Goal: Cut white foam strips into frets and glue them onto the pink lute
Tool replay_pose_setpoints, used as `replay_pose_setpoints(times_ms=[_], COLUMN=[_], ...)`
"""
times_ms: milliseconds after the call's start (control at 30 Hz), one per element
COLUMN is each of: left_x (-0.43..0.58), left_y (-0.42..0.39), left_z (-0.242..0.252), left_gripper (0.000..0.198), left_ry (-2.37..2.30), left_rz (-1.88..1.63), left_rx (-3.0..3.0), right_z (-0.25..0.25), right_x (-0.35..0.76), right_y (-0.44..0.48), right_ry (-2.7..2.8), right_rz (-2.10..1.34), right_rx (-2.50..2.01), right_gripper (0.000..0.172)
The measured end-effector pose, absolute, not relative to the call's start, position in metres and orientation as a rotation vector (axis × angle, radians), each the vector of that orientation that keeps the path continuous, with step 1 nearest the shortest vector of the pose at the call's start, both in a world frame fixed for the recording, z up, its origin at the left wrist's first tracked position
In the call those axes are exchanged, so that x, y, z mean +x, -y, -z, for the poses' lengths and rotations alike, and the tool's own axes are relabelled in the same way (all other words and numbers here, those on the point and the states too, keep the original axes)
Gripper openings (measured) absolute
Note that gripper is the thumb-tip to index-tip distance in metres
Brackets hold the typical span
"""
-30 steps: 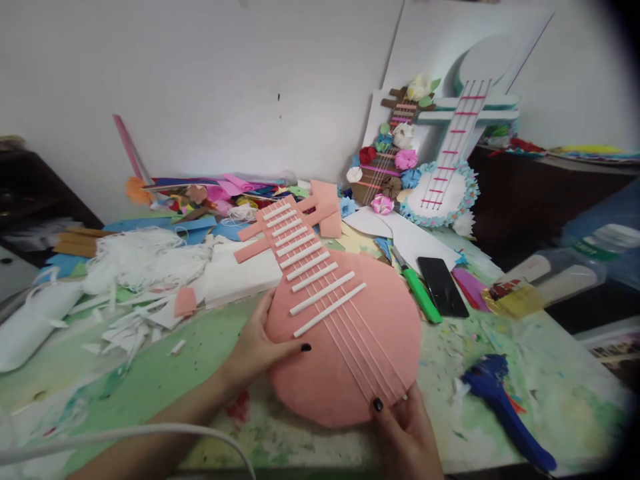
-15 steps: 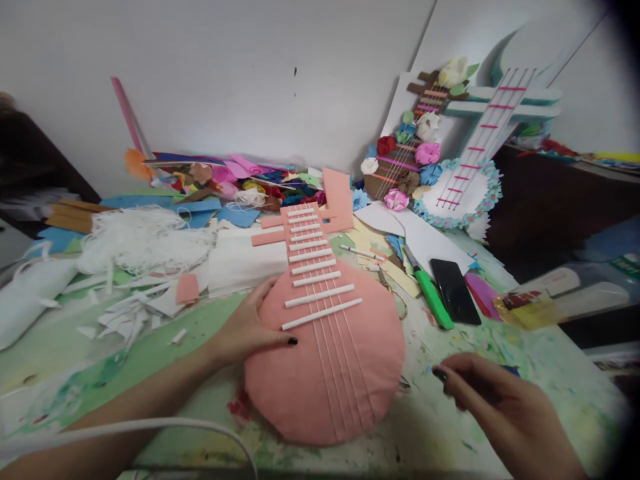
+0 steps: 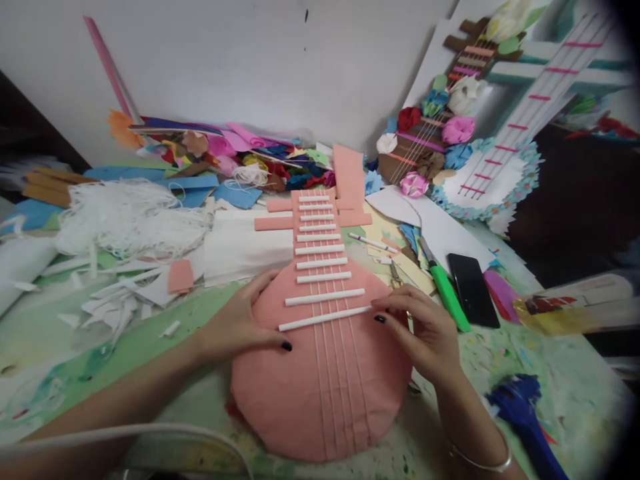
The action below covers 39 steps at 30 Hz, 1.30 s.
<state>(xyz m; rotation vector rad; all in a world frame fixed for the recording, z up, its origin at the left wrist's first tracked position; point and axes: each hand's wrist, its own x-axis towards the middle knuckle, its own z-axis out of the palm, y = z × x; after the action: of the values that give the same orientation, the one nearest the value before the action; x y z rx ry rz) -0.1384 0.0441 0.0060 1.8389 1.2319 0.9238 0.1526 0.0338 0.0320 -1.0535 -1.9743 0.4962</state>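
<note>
A pink paper lute (image 3: 295, 393) lies on the table, its neck pointing away from me. Several white paper sticks run across its neck and upper body, and thin white strings (image 3: 329, 380) stretch lengthwise. My left hand (image 3: 240, 320) grips the left edge of the body, thumb on top, with some fingertips hidden. At the right end of the lowest white stick (image 3: 310, 321), which lies slightly slanted, my right hand (image 3: 423, 327) is closed in a pinch. Behind that hand, scissors (image 3: 396, 275) are partly hidden.
A green cutter (image 3: 450, 297), a black phone (image 3: 473, 290) and a blue tool (image 3: 525, 413) lie on the right. White string (image 3: 125, 217) and paper scraps (image 3: 117, 300) cover the left. Two decorated lutes (image 3: 425, 147) lean at the back right. A white cable (image 3: 150, 428) crosses the lower left.
My right hand has moved left and forward from above the table to the lowest stick's right end. My left hand keeps its hold. The view has shifted, bringing the blue tool into fuller sight.
</note>
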Motion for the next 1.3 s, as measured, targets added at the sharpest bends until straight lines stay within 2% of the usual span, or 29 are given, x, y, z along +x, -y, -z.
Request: replay_pose_setpoints(times_ms=[400, 1300], left_x=[-0.134, -0.136], left_y=[-0.043, -0.045], left_z=[-0.020, -0.013], left_gripper=[0.086, 0.083], left_ry=[-1.252, -1.261], left_rz=[-0.764, -0.771], left_rx=[1.697, 1.715], right_z=[-0.029, -0.026], right_x=[0.149, 0.147], right_y=[-0.035, -0.033], right_ry=[1.997, 2.091], right_rz=[-0.447, -0.326], right_rx=[-1.082, -1.133], right_gripper=[0.018, 0.012])
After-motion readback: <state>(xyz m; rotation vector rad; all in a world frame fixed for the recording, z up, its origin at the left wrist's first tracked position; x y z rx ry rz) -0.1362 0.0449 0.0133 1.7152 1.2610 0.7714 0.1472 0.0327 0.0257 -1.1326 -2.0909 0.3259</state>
